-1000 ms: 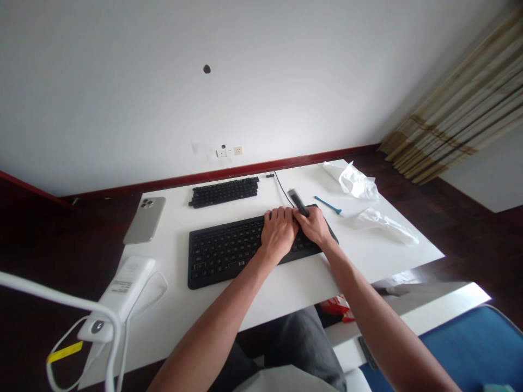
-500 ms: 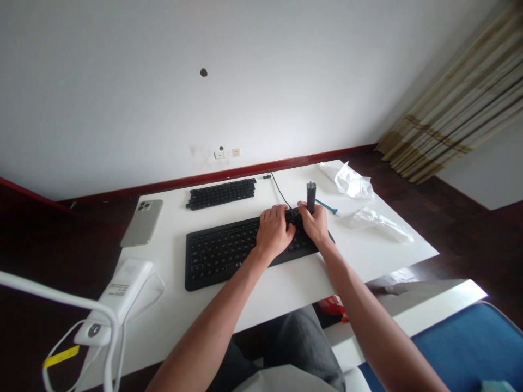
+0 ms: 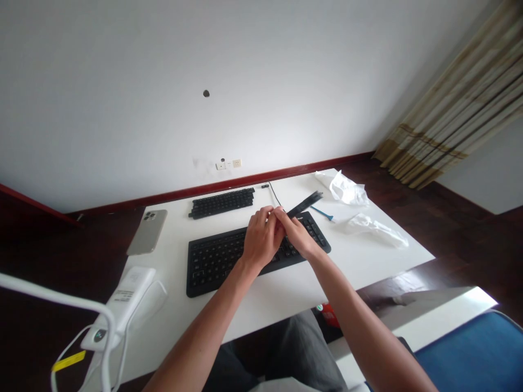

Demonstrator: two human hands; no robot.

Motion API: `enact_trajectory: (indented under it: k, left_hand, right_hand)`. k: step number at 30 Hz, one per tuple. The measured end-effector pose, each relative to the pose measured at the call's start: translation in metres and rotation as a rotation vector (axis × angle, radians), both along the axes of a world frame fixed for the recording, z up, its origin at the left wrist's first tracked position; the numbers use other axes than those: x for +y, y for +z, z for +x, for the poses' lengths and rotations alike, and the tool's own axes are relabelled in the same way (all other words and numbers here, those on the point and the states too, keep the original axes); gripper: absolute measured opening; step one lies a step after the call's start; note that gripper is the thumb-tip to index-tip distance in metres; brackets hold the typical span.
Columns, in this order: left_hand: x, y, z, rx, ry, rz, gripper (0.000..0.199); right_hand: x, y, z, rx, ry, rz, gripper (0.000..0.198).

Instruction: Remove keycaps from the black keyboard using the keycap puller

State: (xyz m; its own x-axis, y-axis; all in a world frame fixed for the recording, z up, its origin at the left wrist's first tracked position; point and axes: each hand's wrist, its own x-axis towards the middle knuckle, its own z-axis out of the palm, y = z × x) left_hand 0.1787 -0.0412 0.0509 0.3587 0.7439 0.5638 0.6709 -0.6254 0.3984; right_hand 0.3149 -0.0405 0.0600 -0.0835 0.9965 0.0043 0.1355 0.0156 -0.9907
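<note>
My right hand [image 3: 299,235] is closed around the near end of a black flat strip [image 3: 305,204], which slants up to the right. Its fingertips meet those of my left hand [image 3: 261,237], whose fingers are curled; whatever they grip is hidden. Both hands are above a black keyboard [image 3: 216,261], covering part of its middle and right side. Behind it lies a separate black block of keys [image 3: 223,203] with stepped ends. A slim blue tool [image 3: 322,213] rests on the white table [image 3: 281,288] beyond the strip.
Crumpled clear-white plastic wraps [image 3: 347,189] lie at the right. At the left are a phone [image 3: 147,233], a white power strip [image 3: 122,299] and a white curved tube [image 3: 61,296]. A thin black cable [image 3: 273,193] runs behind the keyboard. A blue seat [image 3: 469,354] stands lower right.
The black strip has tipped from upright to a rightward slant. My right hand has moved left, so both hands now meet. The view has shifted slightly upward.
</note>
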Motion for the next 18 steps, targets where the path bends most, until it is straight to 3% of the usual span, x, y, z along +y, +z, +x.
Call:
enact_trajectory:
  k: [4,7,9,13,18]
  left_hand:
    - [0.001,0.001,-0.006,-0.036,0.048,0.027,0.021]
    - [0.007,-0.006,-0.014,-0.110,0.072,-0.003,0.017]
    - [0.014,-0.012,-0.021,-0.186,0.099,-0.045,0.017]
    - [0.031,-0.024,-0.036,-0.344,0.187,-0.112,0.020]
    - [0.037,-0.027,-0.043,-0.504,0.222,-0.268,0.016]
  right_hand:
    - [0.004,0.000,-0.010,0.146,0.057,-0.106,0.055]
    - [0.004,0.007,0.000,0.018,0.252,-0.059,0.052]
    - [0.002,0.010,0.014,-0.127,0.301,0.007,0.046]
    - [-0.001,0.000,0.040,-0.527,0.075,0.127,0.031]
    - [-0.003,-0.020,0.041,-0.732,0.052,0.219,0.027]
